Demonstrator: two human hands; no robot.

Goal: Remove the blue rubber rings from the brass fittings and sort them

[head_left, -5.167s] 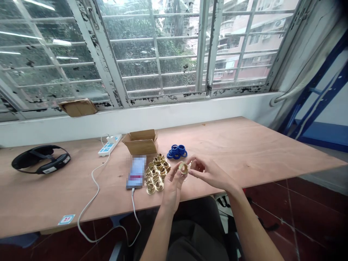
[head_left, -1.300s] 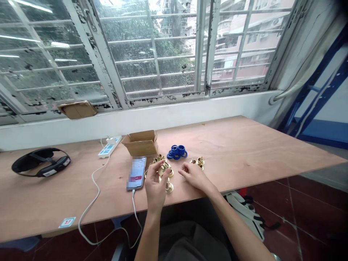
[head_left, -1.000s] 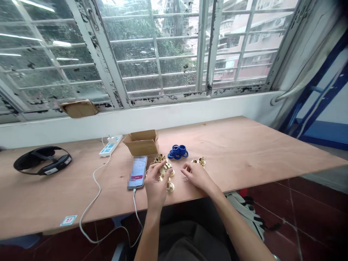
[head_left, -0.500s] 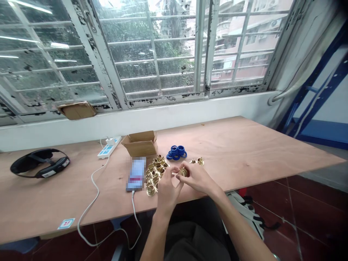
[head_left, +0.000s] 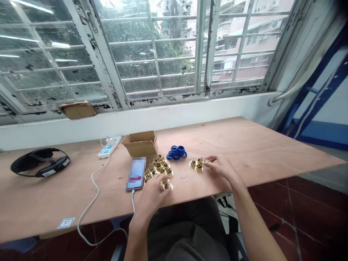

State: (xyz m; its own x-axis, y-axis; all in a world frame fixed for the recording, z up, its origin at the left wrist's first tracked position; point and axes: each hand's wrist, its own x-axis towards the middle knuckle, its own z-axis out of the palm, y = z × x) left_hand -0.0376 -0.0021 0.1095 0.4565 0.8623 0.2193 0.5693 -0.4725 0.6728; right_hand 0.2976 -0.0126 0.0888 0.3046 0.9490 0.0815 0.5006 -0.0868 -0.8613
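Note:
My left hand (head_left: 152, 194) is at the near edge of a pile of brass flanged fittings (head_left: 157, 166), its thumb and fingers closed round one fitting (head_left: 166, 185). Farther right, my right hand (head_left: 221, 167) pinches another brass fitting (head_left: 208, 160), mostly hidden by the fingers, low over the tabletop. Just left of those fingertips stands a small group of brass fittings (head_left: 199, 168), flanges down. Thin pale strands (head_left: 184, 177) lie on the wood between my hands.
Blue rings (head_left: 176, 153) are stacked behind the fittings, beside an open cardboard box (head_left: 141, 145). A phone (head_left: 136, 173) on a white cable (head_left: 95, 192) lies left of the pile. Farther left are a power strip (head_left: 109, 148) and a black headset (head_left: 40, 163).
My hands were together round one brass fitting and have moved apart. The right went right with a fitting to the small group; the left went left to the pile and took hold of one.

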